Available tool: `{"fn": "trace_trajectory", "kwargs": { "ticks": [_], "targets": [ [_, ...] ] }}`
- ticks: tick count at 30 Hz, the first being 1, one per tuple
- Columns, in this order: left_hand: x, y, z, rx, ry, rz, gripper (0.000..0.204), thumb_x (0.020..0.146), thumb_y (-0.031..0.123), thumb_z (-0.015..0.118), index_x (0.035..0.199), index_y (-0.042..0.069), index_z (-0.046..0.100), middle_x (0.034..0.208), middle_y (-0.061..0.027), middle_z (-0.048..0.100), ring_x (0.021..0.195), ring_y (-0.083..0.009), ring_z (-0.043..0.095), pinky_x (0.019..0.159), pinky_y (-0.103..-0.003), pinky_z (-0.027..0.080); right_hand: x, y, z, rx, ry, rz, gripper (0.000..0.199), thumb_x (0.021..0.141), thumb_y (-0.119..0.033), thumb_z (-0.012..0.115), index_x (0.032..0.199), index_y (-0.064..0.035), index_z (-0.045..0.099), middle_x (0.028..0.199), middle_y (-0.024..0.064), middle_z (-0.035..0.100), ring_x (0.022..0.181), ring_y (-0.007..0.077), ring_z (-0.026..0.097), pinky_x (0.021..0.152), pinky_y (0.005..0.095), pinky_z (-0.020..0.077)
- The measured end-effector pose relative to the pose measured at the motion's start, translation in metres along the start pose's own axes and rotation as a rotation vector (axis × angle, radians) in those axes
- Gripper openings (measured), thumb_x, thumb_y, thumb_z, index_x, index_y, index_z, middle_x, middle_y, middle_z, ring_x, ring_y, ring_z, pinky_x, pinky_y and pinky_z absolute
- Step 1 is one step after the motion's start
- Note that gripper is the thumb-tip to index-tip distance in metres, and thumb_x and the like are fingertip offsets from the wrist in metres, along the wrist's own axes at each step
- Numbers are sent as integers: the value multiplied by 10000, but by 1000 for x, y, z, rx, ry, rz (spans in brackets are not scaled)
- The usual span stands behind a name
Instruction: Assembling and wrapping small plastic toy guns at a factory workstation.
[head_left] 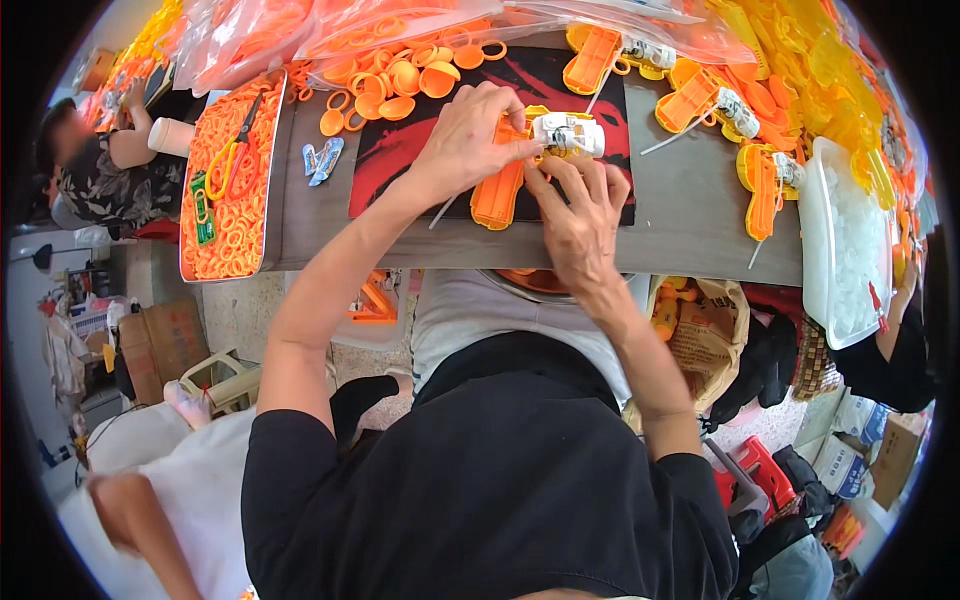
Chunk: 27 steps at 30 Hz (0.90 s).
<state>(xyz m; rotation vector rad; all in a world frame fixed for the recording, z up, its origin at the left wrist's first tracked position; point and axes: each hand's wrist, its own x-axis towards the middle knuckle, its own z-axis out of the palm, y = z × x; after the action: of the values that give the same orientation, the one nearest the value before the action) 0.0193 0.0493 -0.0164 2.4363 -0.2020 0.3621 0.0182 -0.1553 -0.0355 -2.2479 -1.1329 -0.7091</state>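
Note:
On a black-and-red mat [385,165] lies an orange and yellow toy gun shell [495,200], its handle pointing toward me. A white mechanism [582,137] sits at its upper end. My left hand [468,135] comes from the left, closed on the upper part of the shell, its thumb and forefinger by the white piece. Just below the mechanism, the bent fingers of my right hand [585,205] press against the shell's near edge. My fingers hide the small parts between them. A thin white tube [443,211] sticks out beside the handle.
Left stands a tray of orange rings [225,235] with yellow-handled scissors [240,150]. Orange round caps [400,80] are heaped behind the mat. Similar toy gun assemblies [762,195] lie on the right, next to a white bin [815,240] of clear pieces. Other people sit nearby.

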Motion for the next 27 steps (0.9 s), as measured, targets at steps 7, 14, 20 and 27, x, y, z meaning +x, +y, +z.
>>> {"fn": "trace_trajectory", "kwargs": {
  "ticks": [7,14,20,27],
  "targets": [
    [1,-9,8,22,-5,-36,343,798,386,813,887,130,602,982,-53,567,937,-279,518,821,-420,420,-22,-32,14,-185,-120,20,475,822,-84,603,1281,30,642,1263,97,597,993,202,588,1043,440,370],
    [-3,9,5,138,129,109,284,856,343,761,932,117,606,1083,-48,589,1050,-278,541,938,-422,400,0,7,-8,196,118,139,404,813,-16,746,1208,-94,716,1268,111,601,1064,259,588,972,424,400],
    [-13,29,6,430,263,152,194,823,247,765,846,75,679,1186,-76,604,1175,-284,535,1016,-454,383,27,51,11,219,-164,38,659,872,-154,750,1476,-99,492,1462,180,477,1335,391,455,1125,482,353],
    [-24,59,30,435,247,49,583,888,352,729,1359,59,548,1421,-163,493,1341,-359,428,1124,-551,329,23,34,7,472,-39,177,724,825,16,628,1508,-20,391,1533,259,396,1428,446,368,1181,512,296]
  ]
}}
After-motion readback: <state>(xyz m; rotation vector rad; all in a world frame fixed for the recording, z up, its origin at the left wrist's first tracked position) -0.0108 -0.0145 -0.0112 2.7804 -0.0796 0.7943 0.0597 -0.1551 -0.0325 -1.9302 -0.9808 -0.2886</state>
